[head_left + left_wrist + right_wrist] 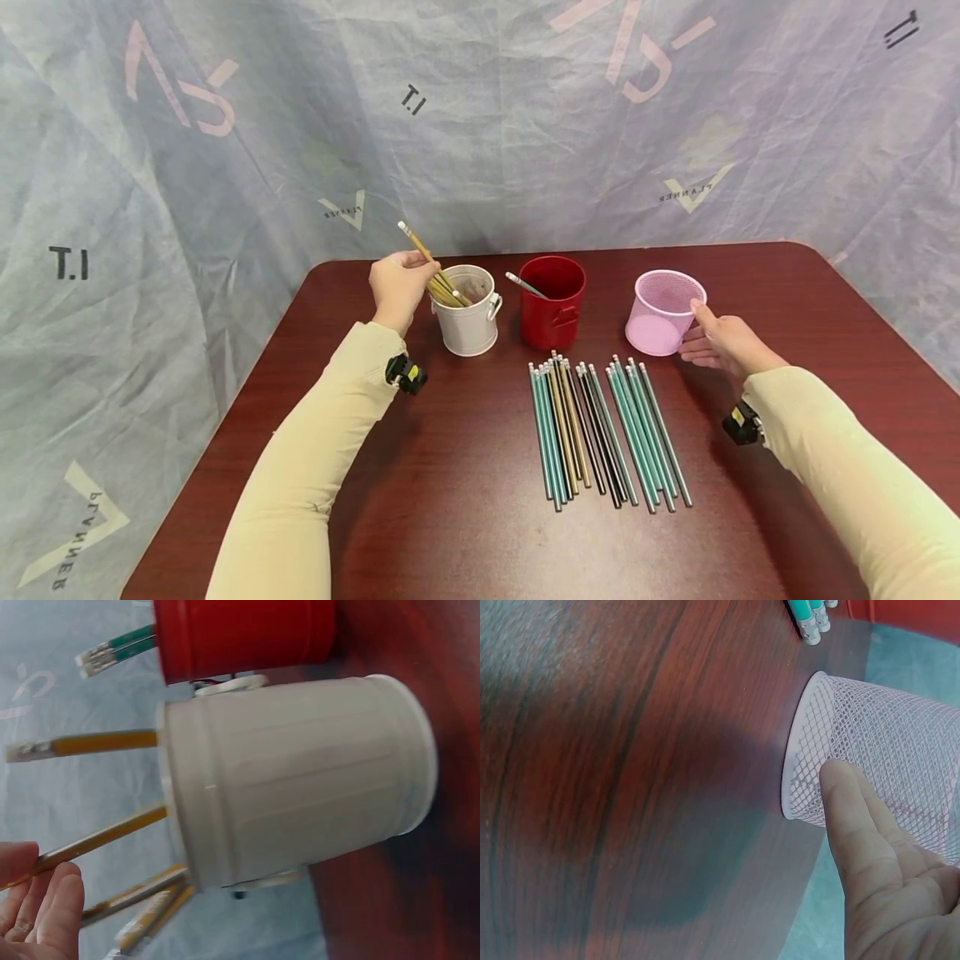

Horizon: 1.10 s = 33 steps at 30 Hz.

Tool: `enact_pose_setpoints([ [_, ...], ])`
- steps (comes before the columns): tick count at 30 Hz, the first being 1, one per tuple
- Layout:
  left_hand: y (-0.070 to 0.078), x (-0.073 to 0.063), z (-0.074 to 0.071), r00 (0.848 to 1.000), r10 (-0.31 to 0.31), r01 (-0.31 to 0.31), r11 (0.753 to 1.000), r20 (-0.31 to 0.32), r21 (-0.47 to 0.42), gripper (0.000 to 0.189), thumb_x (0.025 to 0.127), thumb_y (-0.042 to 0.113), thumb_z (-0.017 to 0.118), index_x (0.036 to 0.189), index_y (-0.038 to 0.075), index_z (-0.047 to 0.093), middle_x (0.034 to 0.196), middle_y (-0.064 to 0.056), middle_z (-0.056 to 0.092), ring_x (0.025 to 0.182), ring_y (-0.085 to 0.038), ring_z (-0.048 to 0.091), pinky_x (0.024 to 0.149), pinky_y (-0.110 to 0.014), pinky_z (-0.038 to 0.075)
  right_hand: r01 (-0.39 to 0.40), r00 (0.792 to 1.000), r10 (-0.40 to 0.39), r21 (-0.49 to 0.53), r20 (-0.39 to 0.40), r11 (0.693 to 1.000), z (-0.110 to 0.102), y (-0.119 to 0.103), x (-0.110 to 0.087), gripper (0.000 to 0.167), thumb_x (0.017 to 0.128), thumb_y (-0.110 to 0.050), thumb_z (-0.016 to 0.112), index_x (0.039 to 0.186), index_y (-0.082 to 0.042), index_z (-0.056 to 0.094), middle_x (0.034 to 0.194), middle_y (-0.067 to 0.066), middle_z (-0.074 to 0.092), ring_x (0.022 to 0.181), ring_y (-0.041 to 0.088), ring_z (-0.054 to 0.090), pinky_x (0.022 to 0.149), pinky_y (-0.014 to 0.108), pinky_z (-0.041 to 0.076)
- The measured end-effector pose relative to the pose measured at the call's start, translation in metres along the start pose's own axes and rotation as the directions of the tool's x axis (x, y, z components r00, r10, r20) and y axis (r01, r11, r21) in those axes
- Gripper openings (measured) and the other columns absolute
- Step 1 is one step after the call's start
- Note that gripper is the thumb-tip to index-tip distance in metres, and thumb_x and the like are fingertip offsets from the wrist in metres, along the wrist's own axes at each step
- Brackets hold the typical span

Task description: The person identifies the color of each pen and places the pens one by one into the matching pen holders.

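My left hand (pixel 401 287) pinches a yellow pencil (pixel 417 242) near its upper part, above the rim of a white bucket (pixel 469 329). The pencil's lower end is hidden inside the bucket, where several other yellow pencils (pixel 142 922) lean against the rim. At the right, a pink mesh cup (pixel 651 325) stands on the table. Beside it is my right hand (pixel 723 342), its thumb overlapping the rim and its straight fingers (pixel 847 802) along the mesh side.
A red bucket (pixel 551 321) stands between the white one and the mesh cup, with a green pencil (pixel 527 285) sticking out. Several green, black and gold pencils (pixel 637 425) lie in a row in front on the dark table (pixel 450 500). Behind hangs a grey printed cloth (pixel 480 150).
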<state>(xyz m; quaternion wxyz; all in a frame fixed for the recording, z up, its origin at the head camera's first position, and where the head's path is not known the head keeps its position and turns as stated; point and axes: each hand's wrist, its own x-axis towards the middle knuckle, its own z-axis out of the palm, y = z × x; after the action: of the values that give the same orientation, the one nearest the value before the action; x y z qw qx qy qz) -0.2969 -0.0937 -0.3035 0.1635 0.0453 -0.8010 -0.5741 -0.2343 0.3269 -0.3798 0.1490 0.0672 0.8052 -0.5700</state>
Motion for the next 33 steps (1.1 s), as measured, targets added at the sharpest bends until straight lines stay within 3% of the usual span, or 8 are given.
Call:
enact_pose_setpoints([
  [5, -0.015, -0.002, 0.005, 1.0, -0.02, 0.018, 0.991, 0.008, 0.133, 0.02, 0.081, 0.008, 0.073, 0.098, -0.003, 0.073, 0.096, -0.016, 0.071, 0.087, -0.023, 0.065, 0.069, -0.026, 0.052, -0.006, 1.0, 0.006, 0.01, -0.002, 1.0, -0.001, 0.0, 0.0, 0.083, 0.102, -0.047, 0.018, 0.124, 0.032, 0.029, 0.086, 0.014, 0.067, 0.072, 0.011, 0.066, 0.072, 0.029, 0.057],
  [12, -0.033, -0.001, 0.007, 0.999, 0.012, -0.02, 0.969, 0.034, 0.244, 0.018, 0.082, 0.012, 0.073, 0.095, -0.001, 0.075, 0.089, -0.013, 0.072, 0.074, -0.021, 0.066, 0.054, -0.016, 0.047, -0.003, 1.0, 0.003, 0.003, -0.005, 1.0, 0.001, 0.001, 0.0, 0.084, 0.102, -0.049, 0.017, 0.124, 0.031, 0.03, 0.09, 0.018, 0.067, 0.074, 0.012, 0.066, 0.074, 0.03, 0.057],
  [17, -0.035, 0.0, 0.004, 0.998, 0.066, -0.068, 0.947, 0.017, 0.315, 0.018, 0.083, 0.016, 0.074, 0.091, 0.0, 0.076, 0.081, -0.013, 0.072, 0.067, -0.021, 0.067, 0.052, -0.017, 0.041, -0.002, 1.0, 0.002, 0.001, -0.017, 1.0, 0.002, 0.0, 0.0, 0.085, 0.102, -0.049, 0.018, 0.125, 0.031, 0.029, 0.09, 0.017, 0.067, 0.075, 0.013, 0.067, 0.075, 0.031, 0.057],
  [24, -0.037, 0.002, 0.004, 0.996, 0.056, -0.079, 0.919, 0.07, 0.386, 0.019, 0.082, 0.019, 0.073, 0.084, 0.001, 0.076, 0.067, -0.011, 0.069, 0.053, -0.011, 0.056, 0.049, -0.019, 0.038, -0.001, 1.0, 0.002, 0.028, -0.019, 1.0, 0.001, 0.0, -0.002, 0.084, 0.102, -0.048, 0.02, 0.124, 0.033, 0.028, 0.085, 0.012, 0.067, 0.072, 0.012, 0.067, 0.073, 0.031, 0.057],
  [27, -0.037, 0.001, 0.005, 0.994, 0.054, -0.088, 0.905, 0.092, 0.416, 0.019, 0.082, 0.02, 0.073, 0.084, 0.001, 0.077, 0.069, -0.01, 0.07, 0.058, -0.015, 0.058, 0.052, -0.022, 0.041, -0.004, 1.0, 0.005, 0.02, -0.021, 1.0, 0.001, 0.0, -0.001, 0.084, 0.102, -0.048, 0.02, 0.125, 0.032, 0.029, 0.086, 0.012, 0.067, 0.073, 0.012, 0.067, 0.074, 0.03, 0.057],
  [33, -0.037, 0.001, 0.009, 0.989, 0.072, -0.126, 0.863, 0.128, 0.489, 0.023, 0.08, 0.023, 0.075, 0.086, 0.001, 0.077, 0.08, -0.012, 0.072, 0.082, -0.03, 0.063, 0.071, -0.038, 0.049, -0.015, 0.999, 0.015, -0.002, -0.033, 1.0, 0.002, 0.001, 0.001, 0.082, 0.102, -0.048, 0.019, 0.127, 0.03, 0.029, 0.091, 0.016, 0.067, 0.075, 0.012, 0.066, 0.076, 0.032, 0.056],
])
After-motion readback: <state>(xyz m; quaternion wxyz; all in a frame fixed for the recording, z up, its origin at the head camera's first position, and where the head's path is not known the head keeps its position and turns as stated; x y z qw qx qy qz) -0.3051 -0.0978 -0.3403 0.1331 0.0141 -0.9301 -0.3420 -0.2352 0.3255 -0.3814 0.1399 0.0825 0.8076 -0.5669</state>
